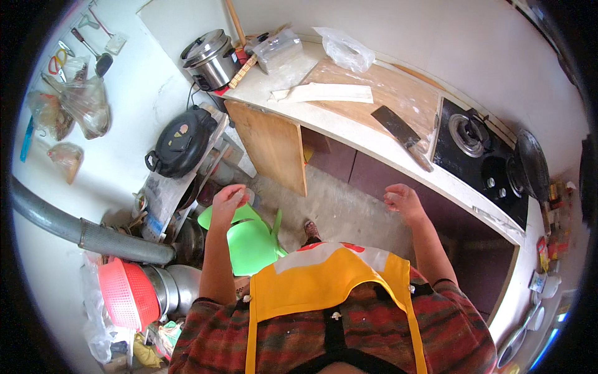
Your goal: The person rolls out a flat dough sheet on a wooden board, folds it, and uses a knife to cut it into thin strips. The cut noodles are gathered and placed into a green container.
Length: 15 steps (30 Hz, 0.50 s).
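Observation:
My left hand (230, 201) hangs in the air above a green plastic chair (254, 245), fingers loosely bent and nothing in it. Over the floor in front of the counter is my right hand (402, 200), also holding nothing, its fingers slightly curled. A floured wooden board (397, 93) lies on the counter beyond both hands. On it rests a flat folded strip of pale dough (327, 93), its left end past the board. A cleaver (397, 128) lies at the board's front right corner, its handle reaching the counter edge.
A gas stove (467, 154) with a wok (530, 166) is at the right. A wooden cabinet door (268, 145) stands out from the counter. A steel rice cooker (212, 61) sits at the counter's left end, above a black electric pan (182, 140). A red basket (126, 294) is lower left.

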### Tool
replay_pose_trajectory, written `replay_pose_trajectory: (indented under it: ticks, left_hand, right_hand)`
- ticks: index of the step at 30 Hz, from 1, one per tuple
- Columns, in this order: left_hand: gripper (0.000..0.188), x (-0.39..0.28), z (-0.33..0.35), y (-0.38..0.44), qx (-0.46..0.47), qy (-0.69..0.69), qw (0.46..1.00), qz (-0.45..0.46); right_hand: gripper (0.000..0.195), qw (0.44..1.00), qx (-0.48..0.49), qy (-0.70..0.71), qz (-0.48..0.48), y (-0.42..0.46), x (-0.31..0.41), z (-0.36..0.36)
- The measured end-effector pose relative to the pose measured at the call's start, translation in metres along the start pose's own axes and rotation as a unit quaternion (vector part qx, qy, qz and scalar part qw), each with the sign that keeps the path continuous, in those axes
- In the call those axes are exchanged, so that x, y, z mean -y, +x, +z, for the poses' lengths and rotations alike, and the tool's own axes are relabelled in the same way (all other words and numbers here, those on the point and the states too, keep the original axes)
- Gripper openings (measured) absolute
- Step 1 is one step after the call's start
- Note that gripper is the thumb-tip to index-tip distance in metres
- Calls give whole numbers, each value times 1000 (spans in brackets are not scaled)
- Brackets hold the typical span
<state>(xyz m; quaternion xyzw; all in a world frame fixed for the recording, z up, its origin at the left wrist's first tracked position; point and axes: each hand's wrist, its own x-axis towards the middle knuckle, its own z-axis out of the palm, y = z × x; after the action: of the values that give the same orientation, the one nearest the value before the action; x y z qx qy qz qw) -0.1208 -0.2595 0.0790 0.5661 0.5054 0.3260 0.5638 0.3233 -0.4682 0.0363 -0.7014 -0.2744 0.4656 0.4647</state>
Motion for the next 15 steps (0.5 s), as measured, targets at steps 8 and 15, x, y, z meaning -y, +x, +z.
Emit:
replay_pose_trajectory:
  ticks: [8,15]
  left_hand:
    - [24,-22,-13,145,50,7,998,-28]
    - [23,-43,29,263,122,19,992,-9]
  right_hand:
    - [30,997,-50,23,48,109,52,11]
    - [35,997,-74,18,24,198,83,9]
